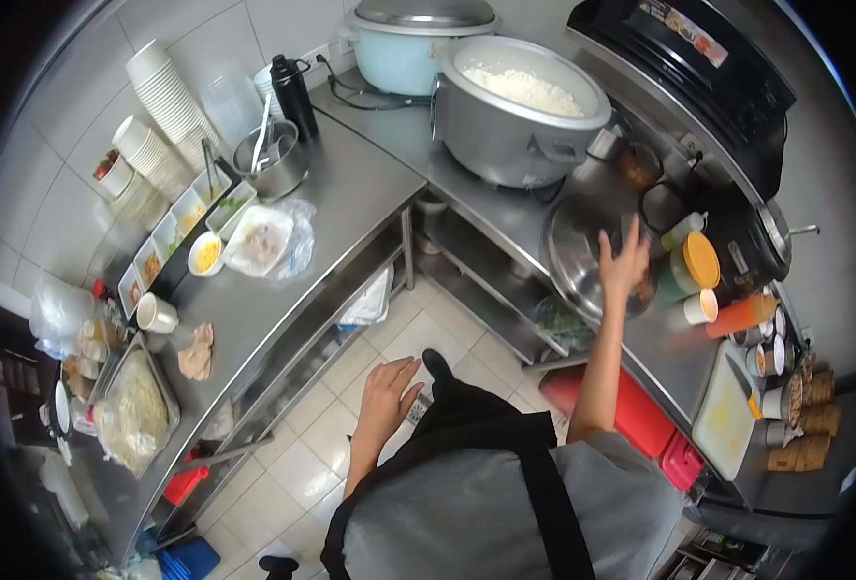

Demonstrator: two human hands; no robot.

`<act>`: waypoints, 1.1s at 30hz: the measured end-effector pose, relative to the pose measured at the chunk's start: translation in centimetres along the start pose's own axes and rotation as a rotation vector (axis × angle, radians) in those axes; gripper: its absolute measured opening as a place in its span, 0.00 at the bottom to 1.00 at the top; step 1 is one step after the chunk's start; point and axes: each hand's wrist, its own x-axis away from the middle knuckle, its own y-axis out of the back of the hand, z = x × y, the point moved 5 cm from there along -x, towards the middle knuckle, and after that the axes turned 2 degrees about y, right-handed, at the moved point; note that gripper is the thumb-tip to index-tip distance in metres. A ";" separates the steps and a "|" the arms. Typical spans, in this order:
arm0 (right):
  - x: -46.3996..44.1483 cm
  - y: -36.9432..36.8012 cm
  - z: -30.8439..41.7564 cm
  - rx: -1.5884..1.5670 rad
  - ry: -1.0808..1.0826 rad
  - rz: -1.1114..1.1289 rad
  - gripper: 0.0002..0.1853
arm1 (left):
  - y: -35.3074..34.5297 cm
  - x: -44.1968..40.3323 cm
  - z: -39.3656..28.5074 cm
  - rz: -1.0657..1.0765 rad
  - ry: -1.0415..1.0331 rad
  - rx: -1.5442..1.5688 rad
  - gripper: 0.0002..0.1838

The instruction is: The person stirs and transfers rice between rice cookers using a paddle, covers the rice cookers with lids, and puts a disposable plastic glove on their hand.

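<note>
Holds right hand (625,259) splayed over part-hidden metal lid (573,242), cannot tell contact; left hand (387,398) half-open, empty, above floor (302,469).

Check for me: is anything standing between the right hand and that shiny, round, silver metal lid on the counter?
Nothing visible does. The bare right hand, fingers spread, appears over the metal lid; whether it touches, I can't tell. The container with the round orange top stands off to the hand's right, not between them.

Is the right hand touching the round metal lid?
Cannot tell. The head view looks down on the right hand over the round metal lid, so any gap beneath is hidden.
</note>
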 end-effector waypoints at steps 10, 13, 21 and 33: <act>-0.1 -4.1 -8.3 0.226 -0.428 0.448 0.47 | -1.7 -21.7 2.6 0.161 -0.233 0.243 0.16; -1.0 -1.9 -8.3 0.177 -0.485 0.477 0.41 | 0.0 -28.5 4.1 0.085 -0.243 0.225 0.15; -4.9 14.1 -4.0 -0.438 -0.500 0.344 0.37 | 1.1 -46.3 13.3 -0.036 -0.127 0.380 0.40; -22.7 8.5 14.1 -0.381 -0.173 0.414 0.32 | -7.8 -54.1 18.2 0.068 -0.147 0.777 0.47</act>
